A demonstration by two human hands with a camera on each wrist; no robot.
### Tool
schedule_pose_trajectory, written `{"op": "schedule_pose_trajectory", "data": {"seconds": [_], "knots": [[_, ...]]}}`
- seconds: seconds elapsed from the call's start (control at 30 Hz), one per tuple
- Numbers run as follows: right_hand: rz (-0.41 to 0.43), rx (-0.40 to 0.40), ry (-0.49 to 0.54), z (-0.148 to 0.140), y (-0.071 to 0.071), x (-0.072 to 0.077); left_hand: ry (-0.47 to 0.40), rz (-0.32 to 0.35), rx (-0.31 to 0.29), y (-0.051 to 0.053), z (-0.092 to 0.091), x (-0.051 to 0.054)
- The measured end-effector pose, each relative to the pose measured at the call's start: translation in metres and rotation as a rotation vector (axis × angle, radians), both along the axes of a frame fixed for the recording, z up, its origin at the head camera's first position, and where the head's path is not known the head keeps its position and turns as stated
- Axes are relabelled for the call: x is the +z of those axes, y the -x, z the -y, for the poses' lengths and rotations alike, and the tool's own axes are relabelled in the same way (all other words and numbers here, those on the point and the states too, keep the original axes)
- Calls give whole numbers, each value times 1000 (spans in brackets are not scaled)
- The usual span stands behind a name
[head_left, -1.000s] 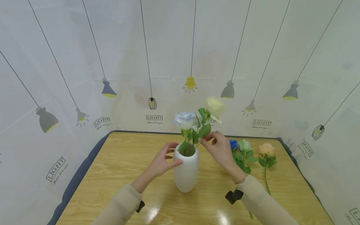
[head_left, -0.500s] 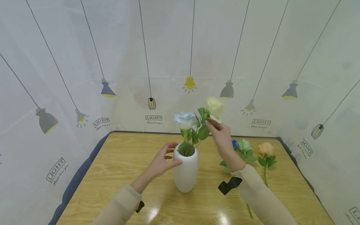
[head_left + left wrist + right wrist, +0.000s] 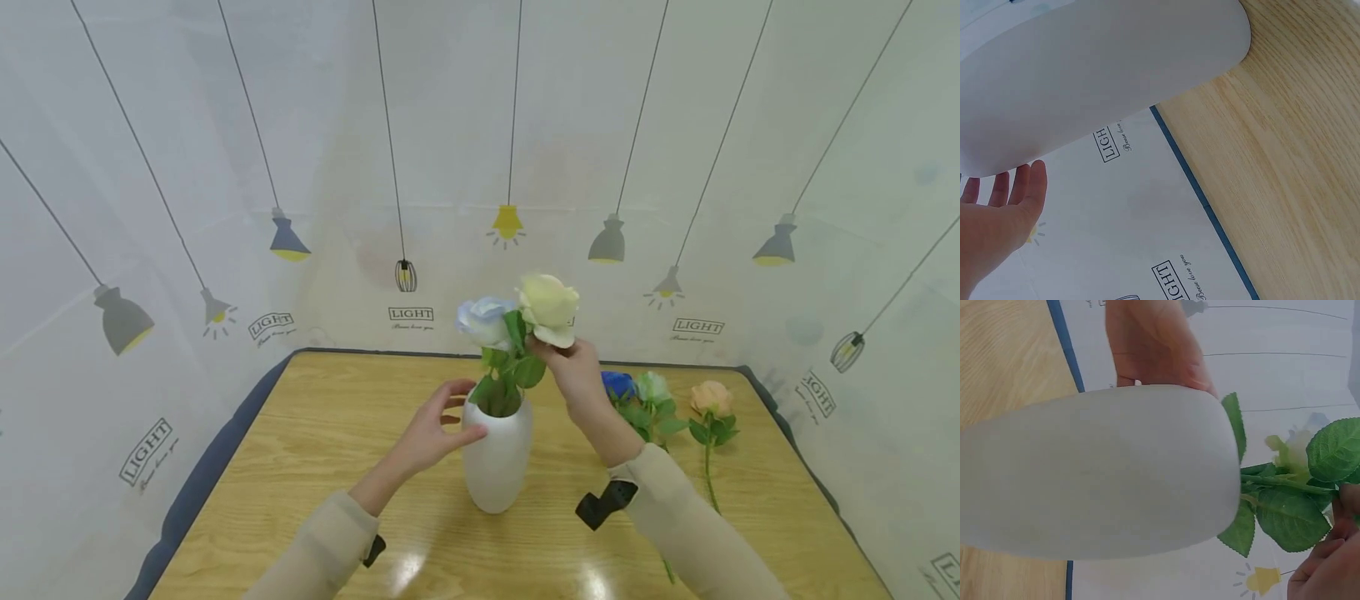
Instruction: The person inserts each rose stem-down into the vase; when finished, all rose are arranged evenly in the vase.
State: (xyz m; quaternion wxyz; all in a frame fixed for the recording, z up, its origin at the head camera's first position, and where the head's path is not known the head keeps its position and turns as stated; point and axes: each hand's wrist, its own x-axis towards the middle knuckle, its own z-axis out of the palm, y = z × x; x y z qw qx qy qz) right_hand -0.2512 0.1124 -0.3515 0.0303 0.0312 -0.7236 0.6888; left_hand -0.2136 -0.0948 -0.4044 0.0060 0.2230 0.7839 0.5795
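Note:
A white vase (image 3: 497,467) stands upright on the table, with a pale blue-white rose (image 3: 484,322) and a cream-yellow rose (image 3: 551,308) rising from its mouth. My left hand (image 3: 429,429) curves round the vase's upper left side, thumb at the front; in the left wrist view its fingertips touch the vase (image 3: 1104,69). Just under the cream-yellow bloom, my right hand (image 3: 583,379) pinches the stem. The right wrist view shows green leaves (image 3: 1292,519) at the vase's mouth and my right hand (image 3: 1332,562) on the stem. The stems' lower ends are hidden inside the vase.
To the right on the wooden table (image 3: 337,533) lie a blue rose (image 3: 618,384), a pale green rose (image 3: 652,388) and a peach rose (image 3: 712,399). Behind the table's dark edge hangs a pale cloth (image 3: 337,167) printed with lamps.
My right hand first rose up the stem to below the cream-yellow bloom, then moved left and down with it. That bloom is now lower and closer to the blue-white one. My left hand stayed put.

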Motion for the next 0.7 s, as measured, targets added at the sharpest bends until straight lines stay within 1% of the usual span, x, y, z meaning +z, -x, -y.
{"op": "schedule_pose_trajectory", "data": {"seconds": [0.07,0.13,0.2,0.27,0.37,0.4,0.53,0.63,0.7], "knots": [[-33,7,-9,4,-2,-6,6,2,-2,0,0,1],[-53,13,-15,7,-4,-12,0,5,-5,1,0,0],[-77,17,-6,10,-4,-18,6,7,-2,5,1,-7],[-85,23,-9,11,-4,-23,6,2,4,10,2,-16],[-76,13,-30,13,-4,-28,24,-12,22,17,3,-27],[-69,11,-39,14,-4,-30,25,-16,25,18,3,-29],[-36,19,-47,15,-4,-36,37,-18,35,18,3,-30],[-40,20,-40,16,-3,-40,40,-21,36,18,3,-30],[-62,8,-45,17,-2,-43,39,-22,35,18,3,-30]]}}
